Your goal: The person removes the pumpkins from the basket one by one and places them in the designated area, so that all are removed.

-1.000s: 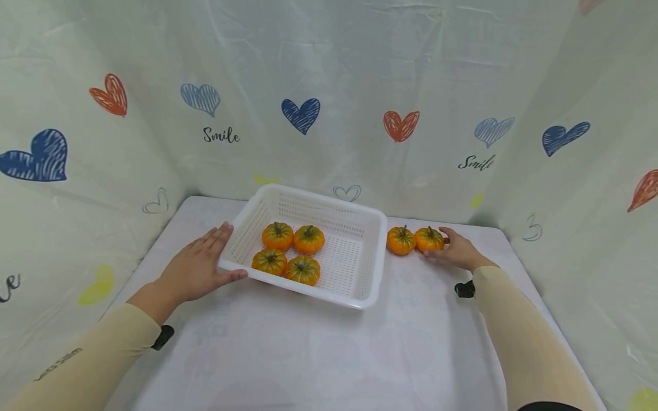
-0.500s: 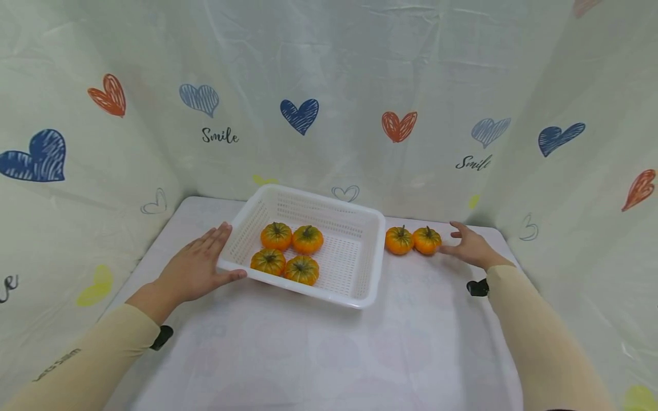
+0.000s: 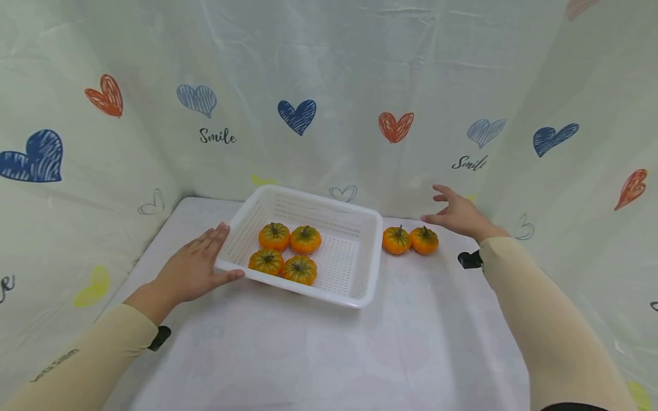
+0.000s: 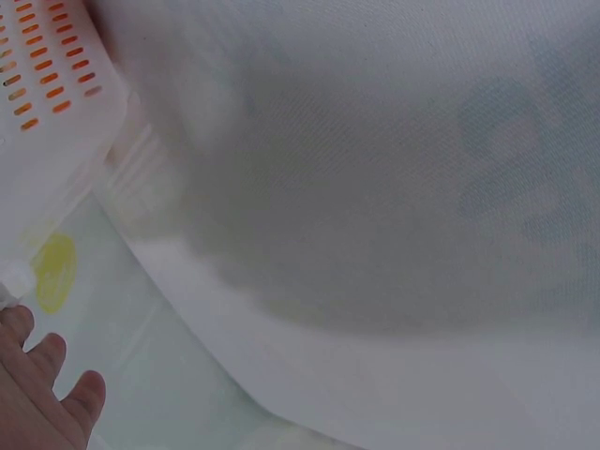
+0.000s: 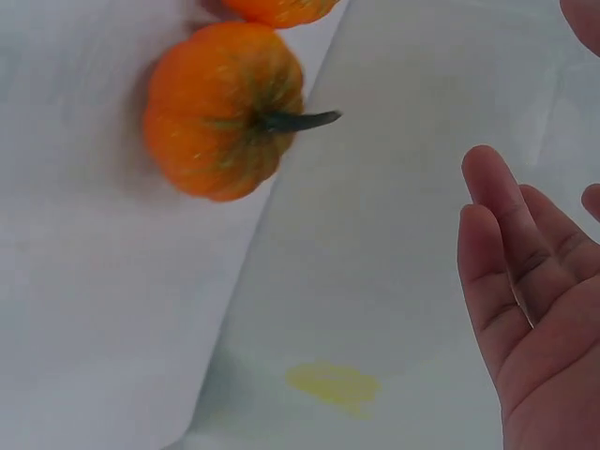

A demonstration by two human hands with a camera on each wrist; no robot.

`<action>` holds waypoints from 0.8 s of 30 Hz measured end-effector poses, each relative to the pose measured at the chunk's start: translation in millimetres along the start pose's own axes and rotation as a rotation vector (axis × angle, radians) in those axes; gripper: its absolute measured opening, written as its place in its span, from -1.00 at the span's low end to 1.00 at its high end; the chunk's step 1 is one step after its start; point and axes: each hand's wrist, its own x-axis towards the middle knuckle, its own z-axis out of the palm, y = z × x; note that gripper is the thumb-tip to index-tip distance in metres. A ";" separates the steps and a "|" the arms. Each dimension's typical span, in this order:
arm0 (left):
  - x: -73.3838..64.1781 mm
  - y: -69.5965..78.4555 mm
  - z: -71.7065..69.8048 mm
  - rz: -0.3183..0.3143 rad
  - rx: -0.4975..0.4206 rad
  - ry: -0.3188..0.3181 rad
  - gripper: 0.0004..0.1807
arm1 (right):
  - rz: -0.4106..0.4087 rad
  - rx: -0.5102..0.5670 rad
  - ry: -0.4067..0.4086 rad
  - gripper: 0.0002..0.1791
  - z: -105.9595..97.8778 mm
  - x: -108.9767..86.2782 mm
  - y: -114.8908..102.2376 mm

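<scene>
A white plastic basket (image 3: pixel 343 295) with slotted walls sits tilted a little on the table. Inside, grouped toward its left side, are several small orange pumpkins (image 3: pixel 274 236) with green tops. My left hand (image 3: pixel 192 268) rests on the basket's left rim, fingers straight and thumb along the front corner. Just right of the basket stand two more pumpkins side by side, a left pumpkin (image 3: pixel 396 240) and a right pumpkin (image 3: pixel 424 240). My right hand (image 3: pixel 460 216) hovers above and to the right of them, fingers loosely spread, holding nothing; the right wrist view shows it apart from the right pumpkin (image 5: pixel 225 111).
A white cloth (image 3: pixel 329 354) covers the table. Behind and on both sides hangs a pale curtain (image 3: pixel 349 57) printed with hearts and words, close to the table's back edge. A dark band (image 3: pixel 470 260) is on each wrist.
My right hand has let go of the right pumpkin, drawn back to the right, then risen above it. The left hand and basket stay in place.
</scene>
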 end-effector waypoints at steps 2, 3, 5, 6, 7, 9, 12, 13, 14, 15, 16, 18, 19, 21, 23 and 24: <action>0.1 -0.5 0.4 -0.001 -0.002 0.001 0.31 | -0.024 -0.017 -0.001 0.10 -2.1 5.0 -15.7; 0.3 -0.6 0.5 -0.002 -0.001 0.001 0.32 | -0.036 -0.028 -0.001 0.10 -2.5 7.5 -23.6; 0.6 -0.8 0.6 -0.004 0.000 -0.003 0.32 | -0.064 -0.046 -0.003 0.08 -2.5 12.3 -39.1; 0.8 -0.9 0.8 -0.004 -0.001 -0.003 0.32 | -0.080 -0.056 -0.005 0.07 -2.2 14.5 -46.8; 0.7 -0.8 0.5 -0.004 -0.002 -0.005 0.32 | -0.096 -0.066 -0.007 0.07 -1.4 16.7 -54.4; 0.7 -0.8 0.2 -0.005 -0.001 -0.006 0.32 | -0.126 -0.075 -0.021 0.06 0.7 20.1 -69.8; 0.1 -1.2 -0.3 -0.005 -0.001 -0.008 0.32 | -0.178 -0.078 -0.044 0.06 6.9 25.2 -91.6; -0.2 -1.3 -0.5 -0.005 -0.001 -0.009 0.32 | -0.189 -0.075 -0.057 0.06 9.5 26.6 -98.7; -0.2 -1.2 -0.5 -0.004 0.001 -0.008 0.32 | -0.204 -0.068 -0.070 0.06 12.4 28.0 -105.7; -0.4 -1.1 -0.4 -0.004 0.002 -0.006 0.32 | -0.219 -0.062 -0.080 0.06 15.4 29.5 -112.2; -0.5 -1.0 -0.3 -0.005 0.000 -0.006 0.32 | -0.236 -0.061 -0.090 0.06 18.6 31.3 -118.2; -0.4 -1.0 0.1 -0.007 -0.002 -0.005 0.32 | -0.261 -0.056 -0.110 0.06 25.1 34.3 -129.9; -0.4 -0.7 0.0 -0.007 -0.002 -0.005 0.32 | -0.271 -0.056 -0.118 0.07 28.2 35.6 -135.2; -0.2 -0.4 0.1 -0.009 -0.006 -0.005 0.33 | -0.300 -0.057 -0.121 0.07 34.2 37.8 -145.3; 0.3 -0.6 0.3 -0.010 -0.006 -0.006 0.34 | -0.318 -0.049 -0.126 0.08 39.5 39.3 -154.1; 0.6 -0.7 0.5 -0.009 -0.007 -0.007 0.34 | -0.328 -0.043 -0.130 0.07 42.1 40.3 -157.9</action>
